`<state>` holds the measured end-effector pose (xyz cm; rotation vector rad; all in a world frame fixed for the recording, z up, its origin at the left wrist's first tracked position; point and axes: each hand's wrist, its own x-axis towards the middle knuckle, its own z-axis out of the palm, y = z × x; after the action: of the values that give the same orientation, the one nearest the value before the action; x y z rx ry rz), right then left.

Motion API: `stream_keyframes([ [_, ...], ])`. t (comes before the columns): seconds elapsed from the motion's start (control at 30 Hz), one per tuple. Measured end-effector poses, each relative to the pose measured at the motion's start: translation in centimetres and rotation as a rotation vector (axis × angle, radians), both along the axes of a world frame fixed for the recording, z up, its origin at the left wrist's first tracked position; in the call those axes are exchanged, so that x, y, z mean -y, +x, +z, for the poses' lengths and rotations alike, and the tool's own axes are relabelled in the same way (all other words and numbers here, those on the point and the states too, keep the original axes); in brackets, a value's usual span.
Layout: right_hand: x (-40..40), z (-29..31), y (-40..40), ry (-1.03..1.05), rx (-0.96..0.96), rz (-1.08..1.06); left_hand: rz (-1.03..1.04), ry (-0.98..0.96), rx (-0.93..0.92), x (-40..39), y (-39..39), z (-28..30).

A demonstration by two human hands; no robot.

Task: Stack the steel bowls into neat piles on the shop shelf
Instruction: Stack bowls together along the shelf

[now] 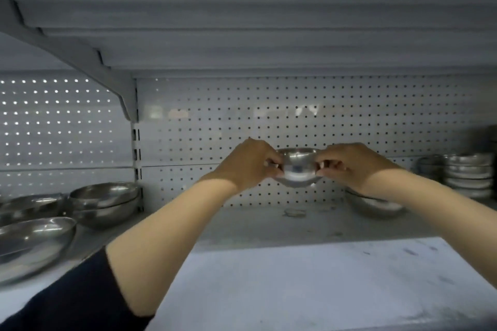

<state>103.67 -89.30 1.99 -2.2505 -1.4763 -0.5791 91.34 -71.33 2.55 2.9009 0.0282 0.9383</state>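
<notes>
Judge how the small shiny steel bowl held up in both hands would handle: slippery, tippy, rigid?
The small shiny steel bowl probably stays rigid: it keeps its round shape between the left hand and right hand. Its polished, mirror-like wall looks slippery. Its curved underside suggests it could rock when set down.

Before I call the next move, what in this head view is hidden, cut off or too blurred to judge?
- Bowl under the right forearm: mostly hidden; whether one or several, unclear.
- Right stack: blurred near the frame edge; no count.
- Large bowl at left: cut off by the left edge.
- Held bowl: rim sides covered by left hand and right hand.
</notes>
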Motion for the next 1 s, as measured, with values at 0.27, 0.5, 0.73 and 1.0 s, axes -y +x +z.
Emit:
stream_keyframes([
  [0.27, 7.2, 2.7, 8.6, 0.002, 0.027, -0.098, -0.204, -0.026, 0.024, 4.9, 11.0, 1.9],
  [0.5, 9.0, 1.4, 12.5, 0.011, -0.034, -0.101, -0.260, -0.069, -0.047, 6.2, 15.5, 0.9],
  [0.73, 9.7, 0.1, 14.1, 0.015, -0.094, -0.076, -0.298, -0.103, -0.109, 6.6, 16.9, 0.3],
  [1.0, 10.1, -1.0, 14.5, -0.030, -0.118, -0.073, -0.298, -0.136, -0.136, 7.0, 17.1, -0.5],
])
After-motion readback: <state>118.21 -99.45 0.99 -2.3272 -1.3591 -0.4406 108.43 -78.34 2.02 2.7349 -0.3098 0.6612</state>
